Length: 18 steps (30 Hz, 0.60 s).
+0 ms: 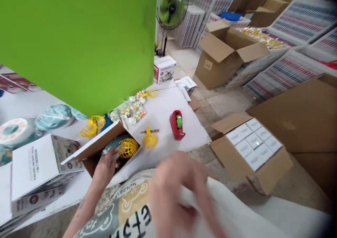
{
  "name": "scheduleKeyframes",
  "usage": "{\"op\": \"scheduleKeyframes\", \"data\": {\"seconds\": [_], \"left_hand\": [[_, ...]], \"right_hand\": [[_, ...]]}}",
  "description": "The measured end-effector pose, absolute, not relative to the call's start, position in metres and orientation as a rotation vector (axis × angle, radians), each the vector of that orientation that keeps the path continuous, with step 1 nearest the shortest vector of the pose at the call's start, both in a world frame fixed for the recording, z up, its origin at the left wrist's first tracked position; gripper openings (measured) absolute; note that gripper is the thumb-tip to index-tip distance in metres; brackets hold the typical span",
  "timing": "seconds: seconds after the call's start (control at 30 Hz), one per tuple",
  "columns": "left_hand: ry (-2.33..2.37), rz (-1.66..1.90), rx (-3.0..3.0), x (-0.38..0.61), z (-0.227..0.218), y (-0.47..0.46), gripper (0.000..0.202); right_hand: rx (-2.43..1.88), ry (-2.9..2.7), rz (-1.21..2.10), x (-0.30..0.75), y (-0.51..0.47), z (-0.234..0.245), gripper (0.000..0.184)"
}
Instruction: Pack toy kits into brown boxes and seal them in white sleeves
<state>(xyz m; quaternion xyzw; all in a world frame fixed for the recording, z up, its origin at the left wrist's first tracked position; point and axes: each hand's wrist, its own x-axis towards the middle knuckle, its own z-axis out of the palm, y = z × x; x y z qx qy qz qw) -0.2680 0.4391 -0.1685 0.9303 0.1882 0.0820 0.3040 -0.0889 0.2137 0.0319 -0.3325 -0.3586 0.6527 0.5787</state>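
Note:
My left hand [105, 166] rests on the edge of an open brown box [91, 152] on the white table, fingers spread over its contents. Inside the box lie a yellow mesh ball [128, 147] and a teal bagged item [114, 143]. My right hand [181, 192] is close to the camera and smeared by motion, over my patterned shirt; its fingers cannot be read. A yellow mesh scoop [150, 139] and a red pen [150, 131] lie just right of the box.
A red tape dispenser [177, 124] stands on the white table [163, 108]. Bagged small toys [133, 110] and more yellow scoops [92, 125] lie behind. White printed boxes [34, 167] sit at left. Open cartons [252, 153] stand on the floor at right. A fan [171, 4] stands behind.

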Motion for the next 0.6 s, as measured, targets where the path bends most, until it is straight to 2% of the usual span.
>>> {"op": "scheduleKeyframes", "data": {"seconds": [0.1, 0.17, 0.23, 0.3, 0.37, 0.43, 0.6], "left_hand": [[0.43, 0.28, 2.516, -0.268, -0.177, 0.443, 0.046], [0.398, 0.324, 2.547, -0.269, -0.184, 0.446, 0.043], [0.367, 0.364, 2.564, -0.269, -0.189, 0.449, 0.042], [0.337, 0.384, 2.578, -0.269, -0.191, 0.451, 0.043], [0.318, 0.4, 2.597, -0.269, -0.191, 0.452, 0.044], [0.305, 0.419, 2.616, -0.268, -0.19, 0.451, 0.044], [0.301, 0.431, 2.64, -0.268, -0.185, 0.447, 0.041]], "right_hand": [[-0.497, 0.835, 1.432, -0.095, 0.187, 0.053, 0.062], [-0.088, 1.985, 1.027, -0.097, 0.179, 0.06, 0.06], [0.329, 2.696, 0.495, -0.098, 0.174, 0.065, 0.055], [0.518, 2.913, 0.152, -0.098, 0.172, 0.069, 0.052], [0.518, 2.857, 0.057, -0.1, 0.171, 0.074, 0.052], [0.401, 2.701, 0.111, -0.103, 0.171, 0.081, 0.047], [0.043, 2.174, 0.479, -0.103, 0.173, 0.099, 0.027]]}}
